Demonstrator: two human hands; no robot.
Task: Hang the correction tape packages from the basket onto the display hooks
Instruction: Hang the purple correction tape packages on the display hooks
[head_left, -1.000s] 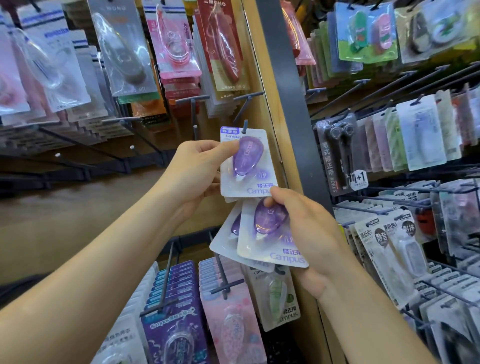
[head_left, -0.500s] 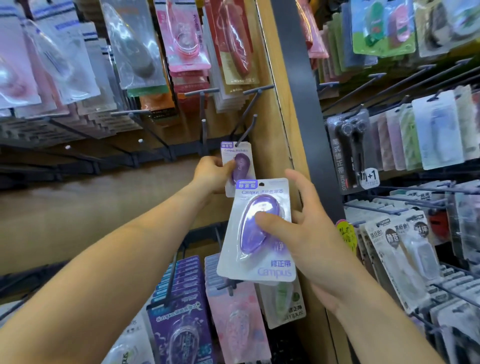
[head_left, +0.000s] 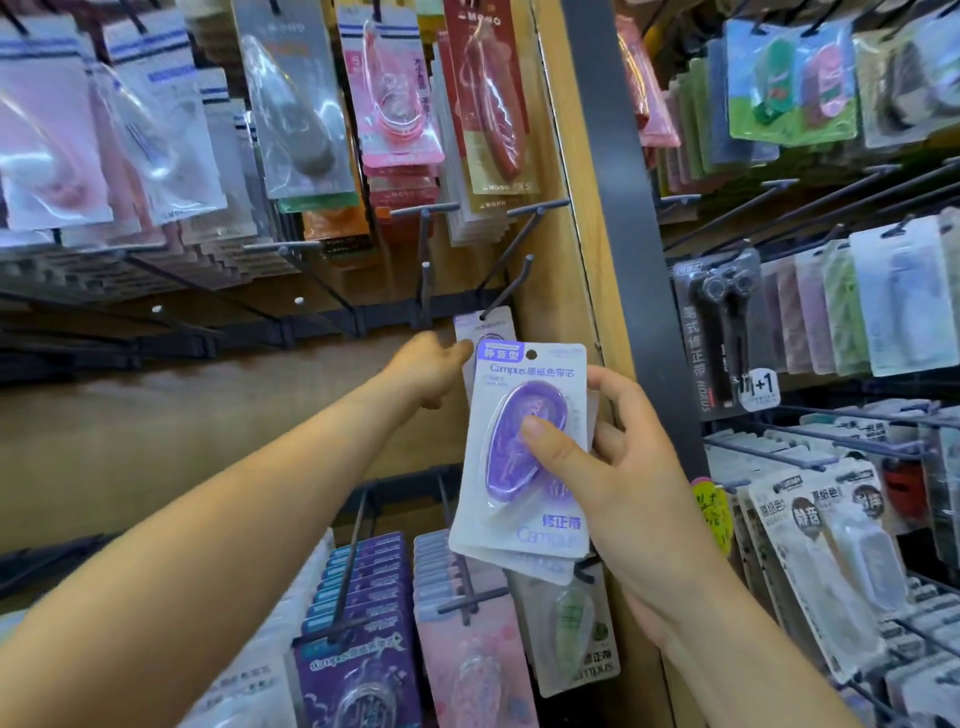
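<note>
My right hand (head_left: 634, 483) grips a small stack of purple Campus correction tape packages (head_left: 519, 525), thumb pressed on the front blister. The stack is upright, in front of the wooden end panel. Behind and above it, one more purple package (head_left: 493, 325) hangs far back on a black display hook (head_left: 506, 283). My left hand (head_left: 428, 364) reaches to that hung package and pinches its left edge; its fingertips are hidden behind the front stack. The basket is out of view.
Several bare black hooks (head_left: 423, 244) stick out to the left of the hung package. Full rows of packaged correction tapes hang above (head_left: 483, 98), below (head_left: 358, 670) and on the right rack (head_left: 815, 561). A dark upright post (head_left: 639, 260) divides the two racks.
My left hand has slid the purple package farther back along the hook. My right hand has raised its stack slightly, and the stack now covers most of the hung package.
</note>
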